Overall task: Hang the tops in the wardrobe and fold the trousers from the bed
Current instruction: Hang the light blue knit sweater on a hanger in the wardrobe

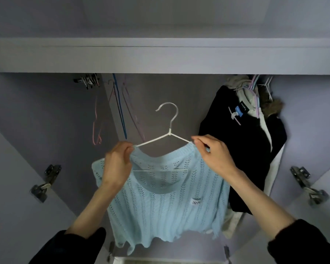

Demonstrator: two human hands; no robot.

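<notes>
Both hands up in front of the open wardrobe. Left hand (117,162) and right hand (213,153) each pinch a shoulder of the pale blue knit top (166,202), seating it on the white hanger (169,130), hook free. Behind: empty hangers (120,111) left, dark clothes (242,149) hung right.
</notes>
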